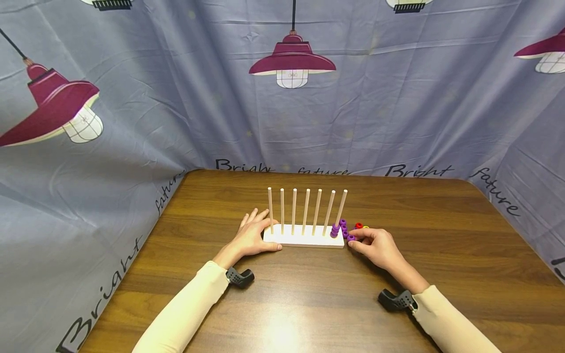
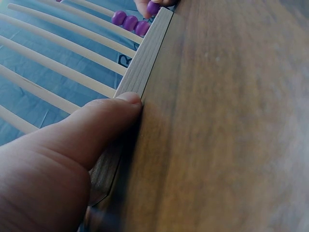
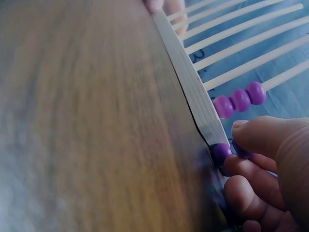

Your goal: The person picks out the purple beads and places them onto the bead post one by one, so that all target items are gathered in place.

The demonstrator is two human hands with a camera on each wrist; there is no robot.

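A white wooden peg board (image 1: 304,239) with several upright pegs stands on the table. Its left end is held by my left hand (image 1: 251,237), thumb along the front edge and fingers spread behind. On the rightmost peg sit three stacked purple beads (image 3: 241,100). Beside the board's right end, my right hand (image 1: 378,247) pinches a purple bead (image 3: 241,149) between thumb and fingers, which partly cover it. Another purple bead (image 3: 221,154) lies right by those fingertips, next to the board's corner.
More loose purple beads (image 1: 343,223) lie just right of the board. Behind my right fingers are a red bead (image 1: 358,225) and a partly hidden yellow one (image 1: 366,227). The brown wooden table (image 1: 441,235) reaches back to a grey-blue curtain (image 1: 212,113) printed with lamps.
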